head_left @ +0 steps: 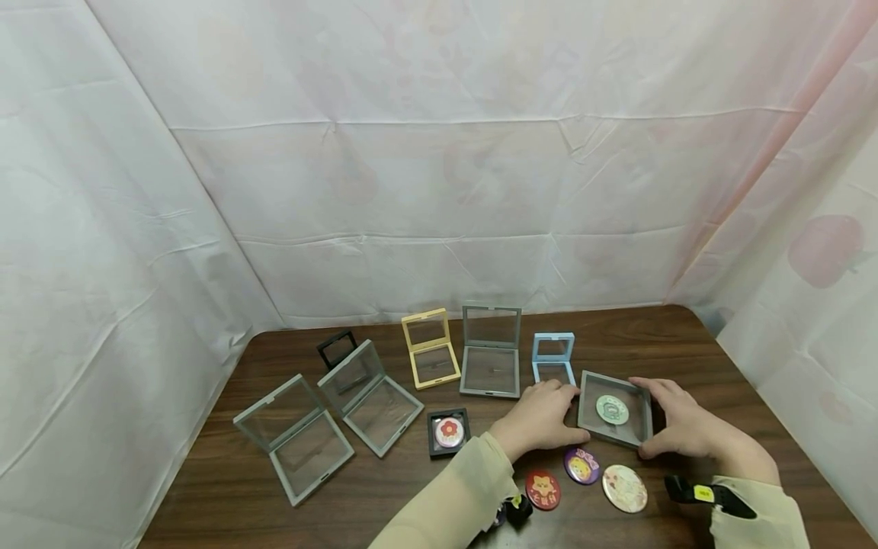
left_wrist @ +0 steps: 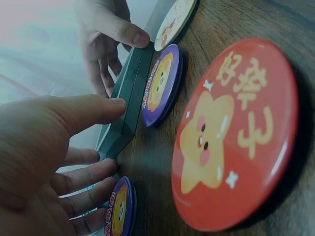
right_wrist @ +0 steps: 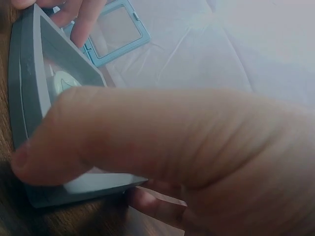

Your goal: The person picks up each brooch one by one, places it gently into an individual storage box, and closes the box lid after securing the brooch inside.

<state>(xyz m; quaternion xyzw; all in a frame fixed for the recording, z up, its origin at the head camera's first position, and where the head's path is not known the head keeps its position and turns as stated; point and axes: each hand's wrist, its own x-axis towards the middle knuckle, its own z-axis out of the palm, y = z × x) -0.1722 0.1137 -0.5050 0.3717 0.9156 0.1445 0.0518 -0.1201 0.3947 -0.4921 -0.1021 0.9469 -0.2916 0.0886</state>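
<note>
A closed grey display frame lies on the table with a round mint-green badge visible through its clear film. My right hand grips its right side, thumb at the near corner and fingers toward the far corner. At the left side is my left hand, thumb and fingers spread and fairly straight; the left wrist view shows its thumb at the frame's edge, though firm contact cannot be told. Closer in lie a purple badge, a red star badge and a pale floral badge.
Behind stand opened frames: blue, grey, yellow and black. Two more grey frames stand open at the left. A small black frame holds a red-flower badge. White cloth hangs around the table.
</note>
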